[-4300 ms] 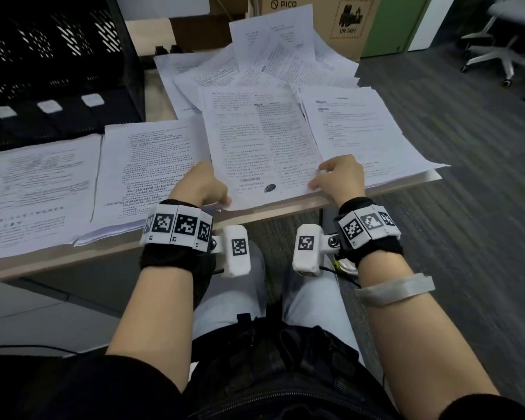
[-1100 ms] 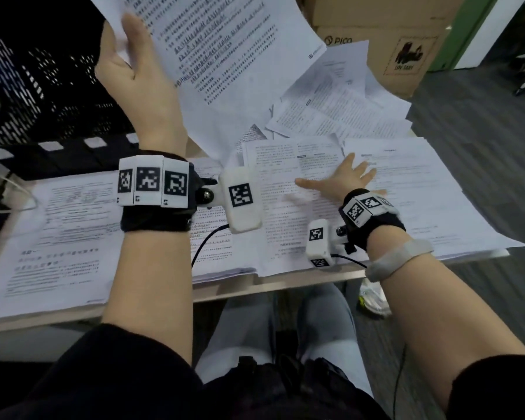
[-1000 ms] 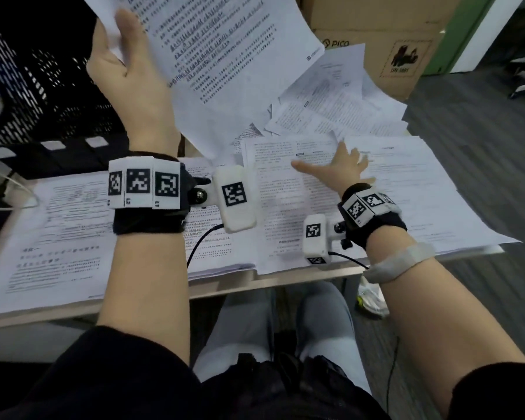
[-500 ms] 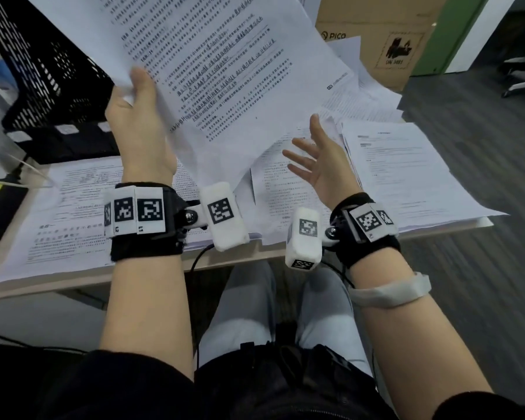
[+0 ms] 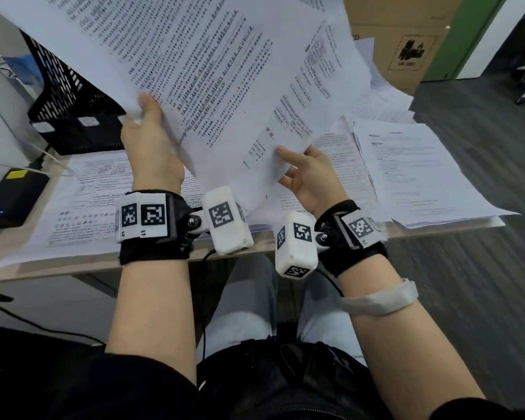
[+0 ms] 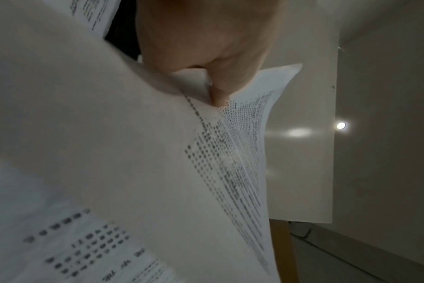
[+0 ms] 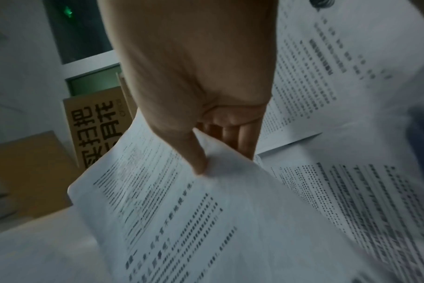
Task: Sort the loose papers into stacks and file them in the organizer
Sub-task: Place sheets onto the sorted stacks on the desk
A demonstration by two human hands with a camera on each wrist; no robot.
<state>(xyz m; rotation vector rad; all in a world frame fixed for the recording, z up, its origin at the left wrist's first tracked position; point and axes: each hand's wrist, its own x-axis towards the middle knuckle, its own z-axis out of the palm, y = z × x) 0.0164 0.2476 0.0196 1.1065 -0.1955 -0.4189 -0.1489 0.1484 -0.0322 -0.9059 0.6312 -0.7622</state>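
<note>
A sheaf of printed sheets (image 5: pixel 212 86) is lifted above the desk, tilted toward me. My left hand (image 5: pixel 150 140) pinches its left edge, thumb on top, and the left wrist view shows that hand (image 6: pixel 206 63) nipping the sheaf (image 6: pixel 133 153). My right hand (image 5: pixel 308 174) takes the lower right corner, thumb on the printed face and fingers behind, as the right wrist view shows with the hand (image 7: pixel 201 124) on the sheaf (image 7: pixel 182 220). Paper stacks (image 5: pixel 412 165) cover the desk. The black mesh organizer (image 5: pixel 64 98) stands at the back left.
A cardboard box (image 5: pixel 403 40) stands behind the loose papers (image 5: pixel 379 98) at the back right. A black power brick (image 5: pixel 12 195) with cables lies at the desk's left end. The desk's front edge (image 5: pixel 73 265) runs just past my wrists; grey carpet lies to the right.
The left hand brought the lifted sheaf down and nearer. The right hand left the desk stack, rose and took hold of the sheaf's lower corner.
</note>
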